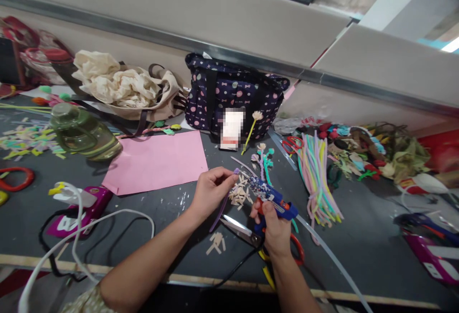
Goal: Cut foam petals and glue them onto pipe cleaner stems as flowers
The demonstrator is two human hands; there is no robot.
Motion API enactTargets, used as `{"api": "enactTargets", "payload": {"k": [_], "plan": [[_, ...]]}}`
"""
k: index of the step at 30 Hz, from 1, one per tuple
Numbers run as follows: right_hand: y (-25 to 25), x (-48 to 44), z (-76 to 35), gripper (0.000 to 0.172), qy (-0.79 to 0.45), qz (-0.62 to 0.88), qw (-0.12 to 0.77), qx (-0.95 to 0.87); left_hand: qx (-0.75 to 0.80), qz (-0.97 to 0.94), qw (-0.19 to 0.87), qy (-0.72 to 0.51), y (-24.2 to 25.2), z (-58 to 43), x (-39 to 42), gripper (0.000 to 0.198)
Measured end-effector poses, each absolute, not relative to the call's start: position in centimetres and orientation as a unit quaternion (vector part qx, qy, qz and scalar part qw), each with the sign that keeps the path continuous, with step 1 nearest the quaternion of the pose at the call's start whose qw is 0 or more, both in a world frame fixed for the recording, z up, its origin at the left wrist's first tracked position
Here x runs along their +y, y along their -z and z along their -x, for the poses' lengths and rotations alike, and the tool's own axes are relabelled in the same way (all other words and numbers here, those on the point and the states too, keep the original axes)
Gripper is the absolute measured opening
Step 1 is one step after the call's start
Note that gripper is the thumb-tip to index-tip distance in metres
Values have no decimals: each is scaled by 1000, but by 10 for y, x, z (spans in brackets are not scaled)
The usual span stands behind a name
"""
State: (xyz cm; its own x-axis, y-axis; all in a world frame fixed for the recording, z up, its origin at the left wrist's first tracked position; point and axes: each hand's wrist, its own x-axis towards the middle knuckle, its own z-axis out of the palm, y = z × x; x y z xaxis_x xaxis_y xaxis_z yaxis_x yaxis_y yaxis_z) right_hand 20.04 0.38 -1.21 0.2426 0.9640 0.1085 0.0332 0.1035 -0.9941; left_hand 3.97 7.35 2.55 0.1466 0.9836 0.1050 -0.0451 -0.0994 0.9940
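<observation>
My left hand (214,189) is closed in a pinch on a purple pipe cleaner (223,208), whose tip shows at the fingertips and whose length hangs below. Wrapped round the handle of a blue glue gun (278,202), my right hand (273,224) points its nozzle left towards that tip. Whether nozzle and tip touch, I cannot tell. From the gun's back trails a long translucent glue stick (322,246). Scissors (238,227) lie partly hidden beneath my right hand. Short cream pieces (239,196) are heaped behind the blades, with a smaller pile (216,243) in front.
A pink sheet (161,162) and a green bottle (84,131) are on the left. Behind stand a patterned bag (236,83) and a phone (232,129). A pipe cleaner bundle (317,179) lies right. White cables (118,211) cross near a magenta power strip (81,212).
</observation>
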Motion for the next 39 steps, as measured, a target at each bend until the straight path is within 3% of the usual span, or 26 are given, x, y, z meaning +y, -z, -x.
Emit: {"api": "enactTargets", "payload": {"k": [21,28,31,35,39], "plan": [[11,5,-198,34,-405,549,563,-467,417,-547,527,-499,-25,-39,74,23],[4,17,-202,31,-341,620,594,-383,439,-519,542,-494,-26,-33,81,21],[5,24,-207,31,-359,652,544,-387,444,-504,554,-492,-23,-32,85,20],[9,33,-212,26,-292,718,439,-454,442,-492,576,-479,-20,-34,88,18],[20,40,-216,28,-258,720,411,-496,436,-497,589,-465,-17,-37,89,18]]}}
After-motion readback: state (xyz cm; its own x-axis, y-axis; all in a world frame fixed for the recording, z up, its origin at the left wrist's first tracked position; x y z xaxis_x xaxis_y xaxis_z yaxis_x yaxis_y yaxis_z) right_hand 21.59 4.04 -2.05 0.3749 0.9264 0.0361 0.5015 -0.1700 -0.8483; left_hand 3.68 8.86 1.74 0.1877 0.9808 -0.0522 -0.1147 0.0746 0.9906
